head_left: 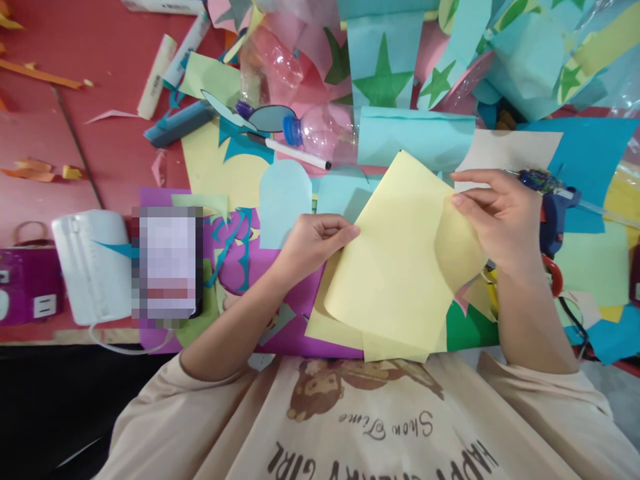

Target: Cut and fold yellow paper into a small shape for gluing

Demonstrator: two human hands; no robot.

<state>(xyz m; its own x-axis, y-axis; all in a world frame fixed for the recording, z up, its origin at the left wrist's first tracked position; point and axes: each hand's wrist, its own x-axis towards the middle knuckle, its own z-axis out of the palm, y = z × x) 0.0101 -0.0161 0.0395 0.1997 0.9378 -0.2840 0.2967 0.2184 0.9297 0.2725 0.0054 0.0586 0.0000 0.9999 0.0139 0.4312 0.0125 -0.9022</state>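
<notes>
Hands worked a pale yellow sheet (pixel 395 267) in the single head view, above a purple sheet (pixel 280 280) on the cluttered red table (pixel 100 147). The left hand (pixel 313 241) was closed, pinching the sheet's left edge between thumb and fingers. The right hand (pixel 495 217) was closed as well, pinching the right corner, which had been turned over toward the middle as a soft flap. Judging by this, the fold looked barely begun: one corner was bent over without a pressed crease, and the rest lay flat and unfolded. The sheet sat skewed like a diamond, one corner pointing up and away from the person, its long axis running from lower left to upper right. A blue glue gun (pixel 553 207) lay just beside the right hand.
</notes>
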